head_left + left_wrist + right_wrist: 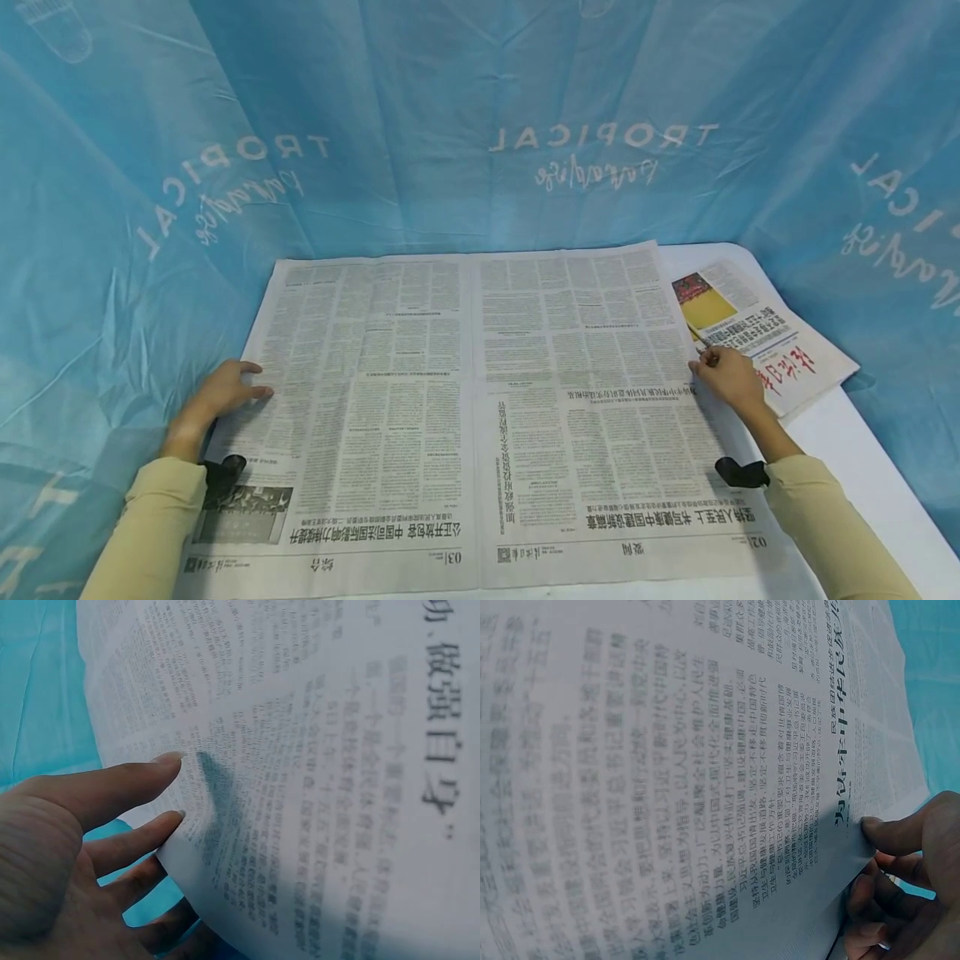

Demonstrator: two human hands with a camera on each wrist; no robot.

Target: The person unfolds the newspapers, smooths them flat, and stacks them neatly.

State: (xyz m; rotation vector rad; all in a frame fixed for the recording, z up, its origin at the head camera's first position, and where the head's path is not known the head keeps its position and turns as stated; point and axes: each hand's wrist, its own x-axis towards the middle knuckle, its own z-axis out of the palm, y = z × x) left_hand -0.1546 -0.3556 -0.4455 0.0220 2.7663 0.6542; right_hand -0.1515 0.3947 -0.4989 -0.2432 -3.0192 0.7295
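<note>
A wide newspaper sheet (471, 417) lies spread open with its print upside down in the head view. My left hand (225, 388) is at its left edge. In the left wrist view, the thumb (127, 791) extends over the sheet, apart from the index finger, while the other fingers reach along and partly behind the edge. At the right edge, my right hand (729, 377) pinches the newspaper. Its thumb (900, 832) presses on the printed side and the curled fingers are behind, partly hidden. A small thin dark object (701, 340) shows beside the right fingertips; its kind is unclear.
A folded newspaper (806, 367) with red lettering and a colour picture lies right of the open sheet. Both are on a white table (862, 454). Blue printed curtains (465, 183) hang behind and along both sides, close to the table's edges.
</note>
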